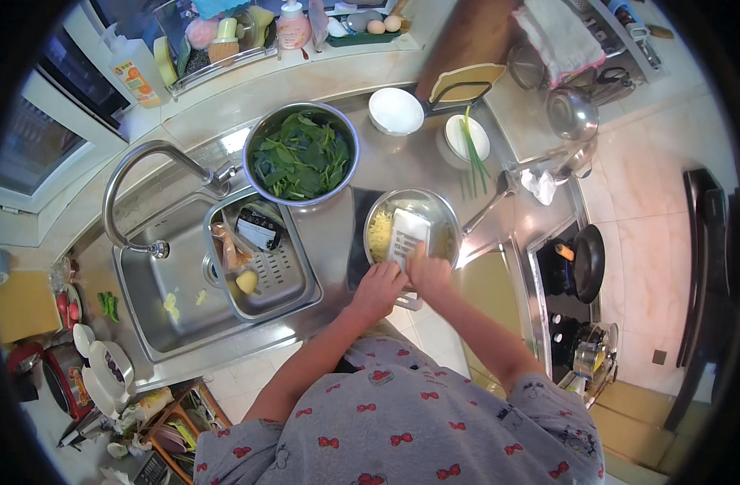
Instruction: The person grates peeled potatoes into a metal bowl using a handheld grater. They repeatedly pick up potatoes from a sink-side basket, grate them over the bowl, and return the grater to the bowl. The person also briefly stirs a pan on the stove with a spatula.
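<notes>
A flat white grater [410, 231] leans in a round stainless steel bowl [453, 227] near the counter's front edge. Yellow shreds [379, 233] lie in the bowl's left side. My left hand [381, 287] is closed at the grater's lower end, by the bowl's near rim. Over the grater's lower right part is my right hand [428, 271], fingers bent; whatever it presses there is hidden beneath the fingers. The grater's handle end sticks out below my hands. A peeled potato-like piece [247, 281] rests in the steel drain basket [312, 297] at the left.
Behind stand a pot of leafy greens [301, 156], a white bowl [396, 111] and a small bowl [470, 138] with green onions [474, 154] across it. A ladle [490, 206] lies to the right, before the stove with its frying pan [588, 264]. The faucet [112, 194] arches over the sink [151, 327].
</notes>
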`<state>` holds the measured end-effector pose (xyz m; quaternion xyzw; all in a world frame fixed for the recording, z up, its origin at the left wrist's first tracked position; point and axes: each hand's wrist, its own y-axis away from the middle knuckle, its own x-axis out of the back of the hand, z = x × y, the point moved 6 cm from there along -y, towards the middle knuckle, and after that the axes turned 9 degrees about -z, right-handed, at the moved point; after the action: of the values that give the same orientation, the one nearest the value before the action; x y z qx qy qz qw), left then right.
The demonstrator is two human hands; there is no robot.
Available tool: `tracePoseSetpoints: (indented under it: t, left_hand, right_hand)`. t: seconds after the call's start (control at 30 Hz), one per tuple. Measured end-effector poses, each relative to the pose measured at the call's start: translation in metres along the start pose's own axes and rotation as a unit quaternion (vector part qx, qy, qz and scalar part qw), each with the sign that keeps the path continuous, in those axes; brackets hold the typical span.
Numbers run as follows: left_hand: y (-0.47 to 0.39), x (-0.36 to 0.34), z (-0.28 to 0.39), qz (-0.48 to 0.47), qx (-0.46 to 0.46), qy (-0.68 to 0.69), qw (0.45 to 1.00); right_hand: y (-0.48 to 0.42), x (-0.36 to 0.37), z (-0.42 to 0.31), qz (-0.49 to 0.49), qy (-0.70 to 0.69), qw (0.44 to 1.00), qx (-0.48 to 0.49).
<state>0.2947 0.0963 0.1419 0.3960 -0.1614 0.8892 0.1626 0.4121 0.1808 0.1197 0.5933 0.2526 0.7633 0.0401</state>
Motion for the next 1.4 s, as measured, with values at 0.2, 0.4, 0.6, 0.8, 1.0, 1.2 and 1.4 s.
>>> tracePoseSetpoints:
  t: [0.2,0.4,0.6,0.8,1.0,1.2,1.4]
  left_hand:
    - [-0.001,0.007,0.007,0.008,-0.011,0.006,1.000]
    - [-0.001,0.012,0.007,0.032,-0.019,-0.011,0.999]
    - [-0.003,0.016,0.013,0.013,-0.020,-0.010,1.000]
    - [-0.002,0.013,0.006,0.028,-0.013,-0.006,1.000]
    - [-0.004,0.010,0.009,0.018,-0.021,-0.012,1.000]
    - [-0.002,0.006,0.006,-0.015,0.005,0.004,1.000]
    - [0.000,0.005,0.003,-0.018,0.010,0.006,1.000]
  right_hand:
    - [-0.004,-0.010,-0.004,0.044,0.060,0.996,0.045]
    - [-0.058,-0.022,-0.005,0.011,0.108,0.993,0.047]
    - [-0.118,-0.031,0.036,-0.057,-0.034,0.996,-0.052]
    - [-0.057,-0.011,0.030,-0.029,-0.278,0.960,-0.013]
    - [-0.032,0.010,0.030,-0.030,-0.167,0.984,-0.044]
    - [-0.028,0.017,0.023,0.049,-0.004,0.999,0.017]
    - [-0.016,0.030,0.013,0.030,-0.010,0.999,0.033]
